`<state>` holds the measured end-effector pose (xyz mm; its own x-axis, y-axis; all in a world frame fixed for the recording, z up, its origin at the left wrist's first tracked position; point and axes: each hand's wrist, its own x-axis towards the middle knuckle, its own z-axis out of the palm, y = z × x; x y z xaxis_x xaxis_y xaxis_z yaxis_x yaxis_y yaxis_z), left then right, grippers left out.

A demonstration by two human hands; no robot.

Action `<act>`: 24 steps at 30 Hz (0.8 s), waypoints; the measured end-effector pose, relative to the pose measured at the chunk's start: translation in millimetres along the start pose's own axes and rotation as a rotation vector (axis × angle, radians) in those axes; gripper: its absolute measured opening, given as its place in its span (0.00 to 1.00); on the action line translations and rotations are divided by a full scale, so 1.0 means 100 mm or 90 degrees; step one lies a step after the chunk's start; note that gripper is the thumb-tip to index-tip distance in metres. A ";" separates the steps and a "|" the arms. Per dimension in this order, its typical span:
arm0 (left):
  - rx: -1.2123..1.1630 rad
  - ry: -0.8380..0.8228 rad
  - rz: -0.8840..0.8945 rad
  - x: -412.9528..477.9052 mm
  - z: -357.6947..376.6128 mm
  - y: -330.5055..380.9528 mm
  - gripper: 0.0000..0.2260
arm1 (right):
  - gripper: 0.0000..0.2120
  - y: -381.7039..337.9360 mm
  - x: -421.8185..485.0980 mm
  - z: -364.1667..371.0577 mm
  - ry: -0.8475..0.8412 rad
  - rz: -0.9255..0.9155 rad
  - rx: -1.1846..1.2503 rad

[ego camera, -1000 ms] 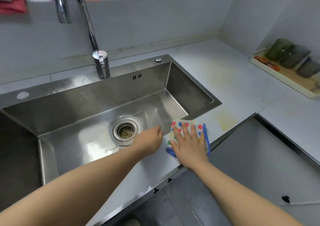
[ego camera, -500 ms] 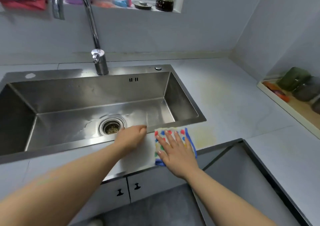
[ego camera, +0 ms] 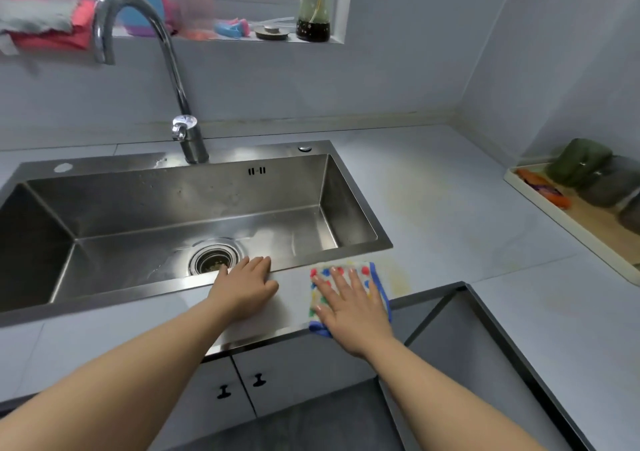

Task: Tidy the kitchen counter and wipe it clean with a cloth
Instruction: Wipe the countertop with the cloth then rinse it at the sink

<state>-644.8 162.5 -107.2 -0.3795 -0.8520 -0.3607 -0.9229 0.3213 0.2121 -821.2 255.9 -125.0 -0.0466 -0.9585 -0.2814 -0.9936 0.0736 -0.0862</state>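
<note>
A matte grey counter (ego camera: 450, 208) surrounds the rectangular brushed-steel sink (ego camera: 173, 201). At lower centre a soft, dotted, blue-edged cloth (ego camera: 367, 272) lies by the sink's front right corner, as half a second ago. The right hand (ego camera: 353, 308) presses it flat, fingers spread; the left hand (ego camera: 247, 288) rests relaxed and empty on the sink's rim.

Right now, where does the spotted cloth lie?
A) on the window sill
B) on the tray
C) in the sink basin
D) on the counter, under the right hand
D: the right hand lies flat on the cloth, on the counter beside the sink's front right corner.
</note>
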 end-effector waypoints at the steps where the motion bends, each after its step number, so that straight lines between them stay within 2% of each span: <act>1: -0.003 -0.001 0.002 0.00 -0.01 0.00 0.22 | 0.27 0.18 0.01 -0.02 0.004 0.044 -0.013; 3: -0.007 0.001 0.002 -0.01 -0.02 0.02 0.22 | 0.26 0.44 0.01 -0.06 -0.005 0.142 -0.009; 5: -0.002 -0.002 -0.002 -0.01 -0.01 0.03 0.24 | 0.26 0.41 -0.01 -0.09 0.000 0.189 0.017; 7: 0.006 0.000 -0.007 -0.03 0.03 0.04 0.26 | 0.27 0.12 -0.01 -0.06 0.019 0.144 0.049; 9: 0.016 0.009 -0.011 -0.04 0.05 0.04 0.27 | 0.27 -0.19 -0.03 0.01 0.006 0.037 0.048; 12: 0.023 0.009 -0.008 -0.05 0.05 0.02 0.27 | 0.31 -0.05 0.04 -0.03 -0.021 -0.047 0.003; 14: 0.026 0.001 -0.004 -0.04 0.03 0.01 0.26 | 0.33 0.30 0.09 -0.11 -0.004 0.015 -0.020; 16: 0.026 0.002 -0.003 -0.04 0.02 0.01 0.26 | 0.27 0.52 0.11 -0.14 -0.009 0.144 0.004; 18: 0.025 0.008 0.000 -0.02 0.01 0.03 0.25 | 0.26 0.37 0.10 -0.14 0.009 0.179 0.044; 20: 0.035 0.022 0.008 0.00 -0.01 0.03 0.24 | 0.26 -0.05 0.11 -0.07 0.022 0.086 0.053; 22: 0.043 0.030 0.020 0.03 -0.04 0.00 0.23 | 0.26 -0.36 0.14 -0.03 -0.011 -0.028 0.033; 24: 0.044 0.026 0.029 0.03 -0.06 -0.02 0.22 | 0.26 -0.30 0.23 -0.11 -0.022 -0.072 0.019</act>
<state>-644.1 156.8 -103.7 -0.4195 -0.8518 -0.3138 -0.9076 0.3867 0.1634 -793.6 228.4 -118.8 0.0692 -0.9509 -0.3017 -0.9887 -0.0251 -0.1477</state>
